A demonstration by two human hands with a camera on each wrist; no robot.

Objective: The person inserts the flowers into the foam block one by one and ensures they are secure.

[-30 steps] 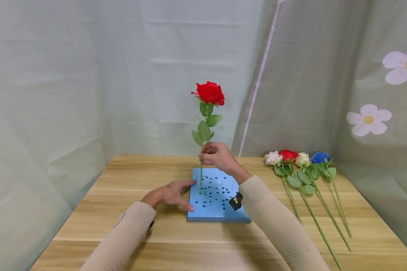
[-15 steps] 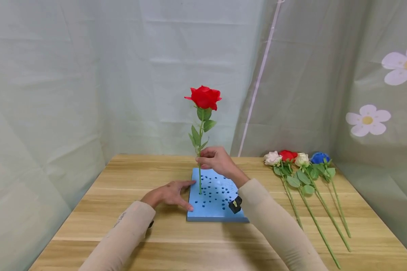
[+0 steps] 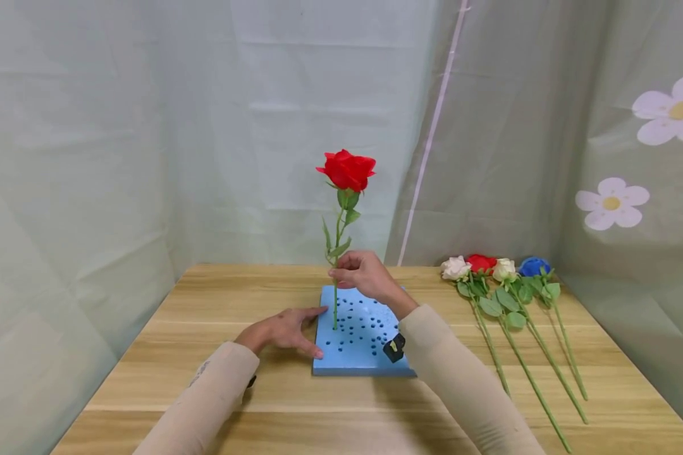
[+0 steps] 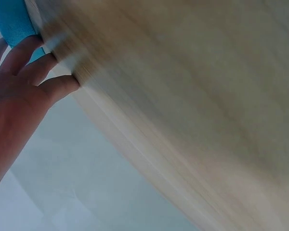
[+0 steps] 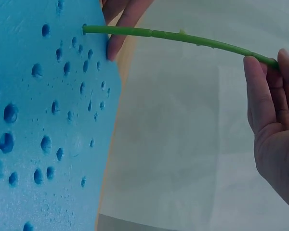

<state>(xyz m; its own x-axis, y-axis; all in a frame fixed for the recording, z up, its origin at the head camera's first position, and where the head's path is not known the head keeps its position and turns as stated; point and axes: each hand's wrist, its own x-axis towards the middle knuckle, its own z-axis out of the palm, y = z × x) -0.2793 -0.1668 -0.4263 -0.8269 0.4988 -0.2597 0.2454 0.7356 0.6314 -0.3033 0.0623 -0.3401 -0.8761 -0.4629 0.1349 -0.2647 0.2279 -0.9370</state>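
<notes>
A red rose stands nearly upright over the blue foam board, which is dotted with holes. Its green stem ends in one of the holes near the board's left side. My right hand pinches that stem between thumb and fingers, just below the lower leaves. My left hand lies at the board's left edge, thumb and fingers spread along it. In the left wrist view, the left hand's fingers reach down to the wood beside the blue board.
To the right, several roses lie on the wooden table: a pale pink rose, another red rose, a cream rose and a blue rose. Their stems point toward the front. A grey curtain hangs behind the table.
The held rose has come down a little and turned, its bloom swaying left, then back right. My right hand has sunk slightly along with it. The left hand stays at the board.
</notes>
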